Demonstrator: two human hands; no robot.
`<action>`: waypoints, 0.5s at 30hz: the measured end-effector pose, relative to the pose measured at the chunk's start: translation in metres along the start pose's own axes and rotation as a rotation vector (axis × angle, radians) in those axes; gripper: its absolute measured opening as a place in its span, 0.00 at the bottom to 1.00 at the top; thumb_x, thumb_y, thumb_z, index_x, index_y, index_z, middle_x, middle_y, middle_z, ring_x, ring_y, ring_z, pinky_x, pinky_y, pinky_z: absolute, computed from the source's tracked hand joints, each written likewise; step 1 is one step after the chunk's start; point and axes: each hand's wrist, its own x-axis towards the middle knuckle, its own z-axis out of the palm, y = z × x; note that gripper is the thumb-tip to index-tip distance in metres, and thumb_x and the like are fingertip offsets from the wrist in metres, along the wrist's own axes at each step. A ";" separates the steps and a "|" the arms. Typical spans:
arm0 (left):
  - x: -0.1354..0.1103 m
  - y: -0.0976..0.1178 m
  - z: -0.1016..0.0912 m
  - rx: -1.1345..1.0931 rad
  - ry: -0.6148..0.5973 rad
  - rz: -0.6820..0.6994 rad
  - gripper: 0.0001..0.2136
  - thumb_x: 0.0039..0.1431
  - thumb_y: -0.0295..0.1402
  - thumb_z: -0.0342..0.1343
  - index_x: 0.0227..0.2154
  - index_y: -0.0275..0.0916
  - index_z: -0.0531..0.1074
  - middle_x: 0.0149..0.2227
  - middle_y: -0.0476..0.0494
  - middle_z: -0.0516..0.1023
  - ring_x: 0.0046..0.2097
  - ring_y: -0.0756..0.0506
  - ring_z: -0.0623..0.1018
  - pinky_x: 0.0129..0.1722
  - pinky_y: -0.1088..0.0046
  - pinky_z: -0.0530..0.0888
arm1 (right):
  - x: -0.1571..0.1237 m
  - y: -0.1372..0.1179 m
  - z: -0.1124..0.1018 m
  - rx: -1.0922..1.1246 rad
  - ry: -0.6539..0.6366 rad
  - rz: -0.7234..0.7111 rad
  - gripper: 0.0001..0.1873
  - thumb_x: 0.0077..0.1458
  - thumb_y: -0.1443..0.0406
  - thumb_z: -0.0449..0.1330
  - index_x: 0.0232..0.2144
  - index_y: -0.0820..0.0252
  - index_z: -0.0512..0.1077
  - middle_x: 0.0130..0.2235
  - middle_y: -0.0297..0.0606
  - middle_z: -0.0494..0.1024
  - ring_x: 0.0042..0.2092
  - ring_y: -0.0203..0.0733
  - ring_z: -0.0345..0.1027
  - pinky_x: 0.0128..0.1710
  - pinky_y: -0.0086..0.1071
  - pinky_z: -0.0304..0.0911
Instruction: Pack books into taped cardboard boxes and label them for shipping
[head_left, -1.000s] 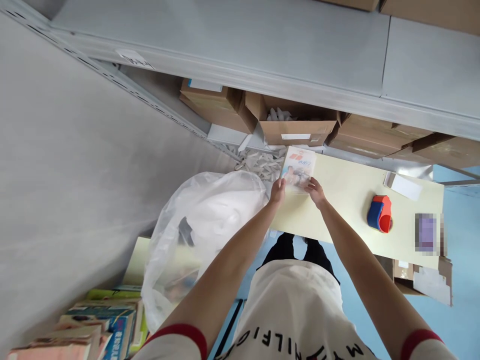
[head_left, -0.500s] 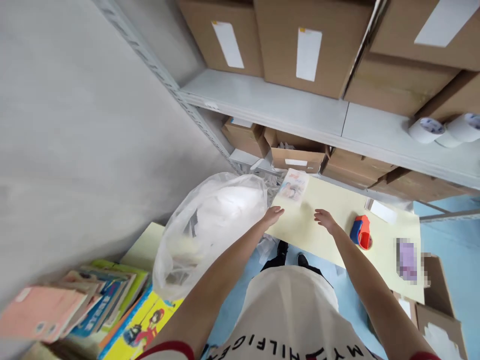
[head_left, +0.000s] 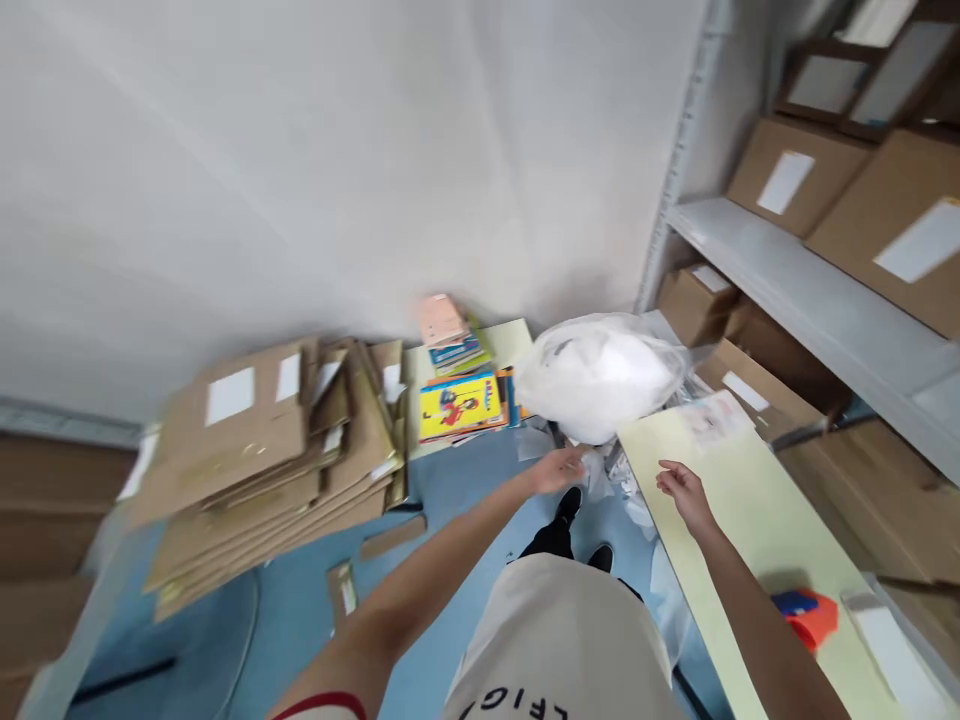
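The pale-covered book (head_left: 709,418) lies flat at the far end of the cream tabletop (head_left: 780,510), ahead of the right hand (head_left: 684,490) and a little to its right, near the fingertips but apart from them. That hand hangs over the table's left edge, empty, its fingers loosely curled and a narrow gap left between thumb and forefinger. The left hand (head_left: 556,470) is off the table to the left, farther from the book, reaching inward with its fingers half extended and loosely together; it is slightly blurred, and whether its fingertips touch the crumpled wrapping (head_left: 596,475) beside them cannot be told. Just beyond the left hand, a bulging translucent plastic bag (head_left: 600,375) fills the space between the tabletop and a yellow picture book (head_left: 459,405), which lies face up in front of a stack of books (head_left: 442,325) by the wall. The book on the tabletop is therefore right of the bag, with an open labelled carton (head_left: 757,390) on the lower shelf just past it. Nearer the person on the same tabletop, right of the right forearm, sit an orange-and-blue tape dispenser (head_left: 817,622) and a long white box (head_left: 896,650)
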 end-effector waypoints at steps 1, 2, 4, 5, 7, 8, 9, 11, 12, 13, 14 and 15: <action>-0.007 -0.002 -0.021 0.004 0.015 -0.018 0.14 0.36 0.36 0.72 0.29 0.40 0.79 0.30 0.39 0.80 0.38 0.34 0.81 0.43 0.57 0.77 | 0.004 -0.008 0.014 -0.020 -0.058 -0.037 0.22 0.37 0.52 0.67 0.35 0.55 0.76 0.27 0.35 0.77 0.33 0.45 0.73 0.40 0.42 0.69; -0.013 -0.004 -0.041 0.016 0.020 -0.043 0.14 0.37 0.36 0.71 0.30 0.40 0.79 0.31 0.38 0.80 0.40 0.33 0.81 0.44 0.56 0.77 | 0.007 -0.015 0.029 -0.039 -0.112 -0.068 0.22 0.37 0.51 0.67 0.35 0.55 0.76 0.26 0.34 0.76 0.32 0.45 0.73 0.40 0.42 0.69; -0.025 -0.009 -0.078 0.039 0.049 -0.089 0.14 0.40 0.38 0.70 0.31 0.40 0.78 0.34 0.36 0.80 0.43 0.31 0.81 0.47 0.54 0.75 | 0.013 -0.026 0.059 -0.073 -0.208 -0.111 0.23 0.37 0.50 0.67 0.34 0.56 0.76 0.24 0.33 0.75 0.31 0.45 0.72 0.39 0.42 0.70; -0.031 -0.012 -0.095 0.042 0.074 -0.106 0.14 0.40 0.39 0.70 0.31 0.40 0.78 0.35 0.35 0.80 0.44 0.30 0.80 0.48 0.54 0.74 | 0.015 -0.031 0.074 -0.089 -0.252 -0.126 0.24 0.37 0.49 0.68 0.34 0.56 0.76 0.24 0.33 0.75 0.31 0.45 0.72 0.38 0.41 0.70; -0.042 -0.019 -0.127 0.036 0.123 -0.129 0.15 0.39 0.40 0.71 0.32 0.41 0.78 0.36 0.35 0.81 0.44 0.31 0.80 0.48 0.54 0.74 | 0.017 -0.038 0.109 -0.122 -0.331 -0.147 0.24 0.37 0.48 0.68 0.34 0.56 0.76 0.24 0.34 0.75 0.30 0.44 0.72 0.37 0.40 0.70; -0.047 -0.022 -0.143 0.035 0.135 -0.138 0.16 0.37 0.40 0.71 0.32 0.41 0.78 0.36 0.36 0.81 0.44 0.32 0.80 0.48 0.55 0.74 | 0.018 -0.040 0.129 -0.138 -0.371 -0.159 0.24 0.37 0.48 0.68 0.34 0.56 0.76 0.25 0.34 0.76 0.30 0.44 0.72 0.36 0.40 0.69; -0.053 -0.025 -0.159 0.035 0.146 -0.141 0.17 0.36 0.40 0.71 0.32 0.42 0.78 0.36 0.37 0.82 0.43 0.32 0.81 0.47 0.57 0.74 | 0.018 -0.043 0.150 -0.155 -0.414 -0.169 0.24 0.37 0.48 0.68 0.34 0.57 0.76 0.25 0.34 0.76 0.29 0.43 0.71 0.35 0.39 0.69; -0.063 -0.032 -0.194 0.028 0.195 -0.117 0.18 0.35 0.39 0.72 0.33 0.43 0.78 0.35 0.40 0.82 0.42 0.34 0.81 0.46 0.59 0.75 | 0.018 -0.047 0.199 -0.191 -0.516 -0.186 0.24 0.37 0.49 0.68 0.34 0.57 0.76 0.25 0.34 0.77 0.28 0.42 0.71 0.34 0.38 0.69; -0.068 -0.036 -0.214 0.013 0.252 -0.089 0.18 0.35 0.39 0.72 0.33 0.42 0.78 0.35 0.40 0.82 0.41 0.35 0.81 0.46 0.60 0.75 | 0.017 -0.048 0.227 -0.209 -0.576 -0.193 0.24 0.38 0.49 0.68 0.35 0.58 0.76 0.26 0.34 0.77 0.28 0.41 0.71 0.33 0.38 0.69; -0.072 -0.041 -0.234 -0.014 0.339 -0.054 0.19 0.35 0.39 0.72 0.34 0.42 0.78 0.36 0.40 0.82 0.41 0.35 0.81 0.46 0.60 0.75 | 0.016 -0.049 0.256 -0.228 -0.638 -0.198 0.24 0.38 0.50 0.68 0.35 0.58 0.76 0.26 0.35 0.78 0.28 0.41 0.71 0.33 0.38 0.69; -0.077 -0.047 -0.256 -0.052 0.459 -0.022 0.20 0.36 0.39 0.72 0.36 0.41 0.77 0.38 0.39 0.81 0.41 0.36 0.81 0.46 0.59 0.75 | 0.014 -0.049 0.287 -0.248 -0.699 -0.200 0.23 0.38 0.51 0.68 0.35 0.58 0.76 0.27 0.36 0.78 0.29 0.42 0.72 0.34 0.38 0.70; -0.082 -0.053 -0.279 -0.098 0.603 0.003 0.22 0.37 0.38 0.72 0.38 0.40 0.76 0.42 0.38 0.81 0.43 0.36 0.80 0.47 0.59 0.75 | 0.012 -0.049 0.319 -0.265 -0.753 -0.200 0.23 0.38 0.52 0.69 0.35 0.58 0.76 0.29 0.37 0.79 0.31 0.43 0.73 0.35 0.39 0.71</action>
